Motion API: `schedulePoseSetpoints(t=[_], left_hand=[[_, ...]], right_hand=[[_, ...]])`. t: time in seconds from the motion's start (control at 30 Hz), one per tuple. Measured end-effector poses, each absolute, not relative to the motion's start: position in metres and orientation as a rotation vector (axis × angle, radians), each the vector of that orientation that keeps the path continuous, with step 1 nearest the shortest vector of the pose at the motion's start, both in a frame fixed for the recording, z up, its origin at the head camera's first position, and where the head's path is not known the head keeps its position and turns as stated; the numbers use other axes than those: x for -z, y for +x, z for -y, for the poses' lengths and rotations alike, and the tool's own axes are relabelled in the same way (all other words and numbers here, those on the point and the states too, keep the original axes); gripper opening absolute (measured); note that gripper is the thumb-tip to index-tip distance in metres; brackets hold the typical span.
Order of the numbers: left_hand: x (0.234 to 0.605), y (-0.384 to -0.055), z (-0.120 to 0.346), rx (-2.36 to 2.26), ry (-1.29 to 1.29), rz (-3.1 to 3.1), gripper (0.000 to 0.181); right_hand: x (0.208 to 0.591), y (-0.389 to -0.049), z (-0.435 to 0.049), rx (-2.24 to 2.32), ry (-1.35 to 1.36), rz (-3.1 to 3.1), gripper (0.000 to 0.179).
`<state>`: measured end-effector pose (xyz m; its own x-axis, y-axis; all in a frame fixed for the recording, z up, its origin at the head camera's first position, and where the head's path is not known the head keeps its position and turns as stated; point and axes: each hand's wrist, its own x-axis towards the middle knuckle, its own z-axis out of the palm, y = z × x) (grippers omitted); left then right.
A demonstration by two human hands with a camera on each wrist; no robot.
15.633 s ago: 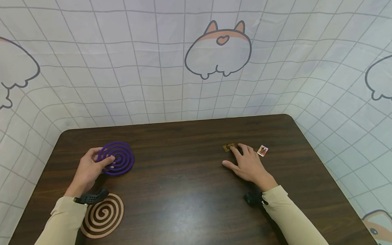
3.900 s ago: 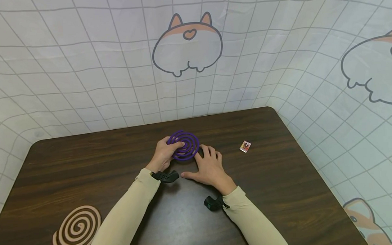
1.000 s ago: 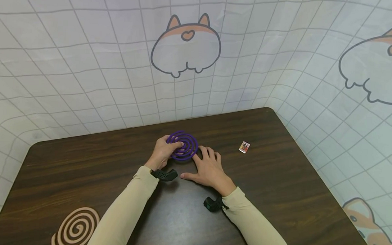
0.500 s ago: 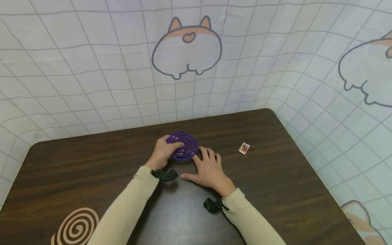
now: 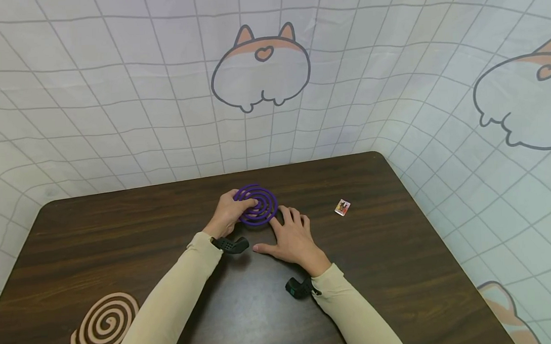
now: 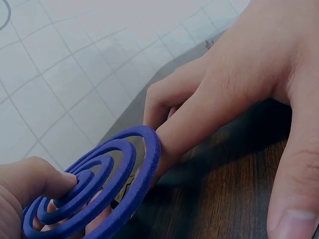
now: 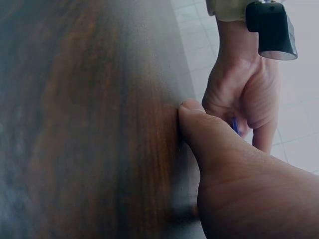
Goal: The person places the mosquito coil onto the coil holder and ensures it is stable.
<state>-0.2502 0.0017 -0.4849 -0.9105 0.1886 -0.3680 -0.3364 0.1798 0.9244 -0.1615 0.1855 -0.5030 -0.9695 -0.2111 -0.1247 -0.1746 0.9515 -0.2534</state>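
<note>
Purple flat spiral coil [image 5: 260, 205] is in the left hand [image 5: 227, 212], pinched, thumb near its centre, fingers underneath; sits toward the far edge of the dark brown wood-grain bench [image 5: 374, 249], tilted in the left wrist view. Right hand [image 5: 293, 240] is just beside it, released, fingers spread and bent down toward the bench, thumb out to the side. Index tip reaches the coil's outer ring; can't tell if they touch. Small gold-and-dark piece [image 6: 130, 182] shows behind the ring near that fingertip, mostly hidden. Tan flat spiral coil [image 5: 108, 321] lies near-left on the bench, beside the left sleeve [image 5: 170, 302]. Small white-bordered picture card [image 5: 342, 207] lies right of the right hand, apart from it.
</note>
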Motion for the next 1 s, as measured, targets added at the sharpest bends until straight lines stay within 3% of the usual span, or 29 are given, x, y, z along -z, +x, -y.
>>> schedulePoseSetpoints(t=[1.0], left_hand=[[0.4906, -0.2497, -0.0028, -1.796, -0.145, -2.048, 0.049]], right_hand=[[0.5026, -0.1589, -0.1862, 0.378, -0.320, -2.968, 0.089]])
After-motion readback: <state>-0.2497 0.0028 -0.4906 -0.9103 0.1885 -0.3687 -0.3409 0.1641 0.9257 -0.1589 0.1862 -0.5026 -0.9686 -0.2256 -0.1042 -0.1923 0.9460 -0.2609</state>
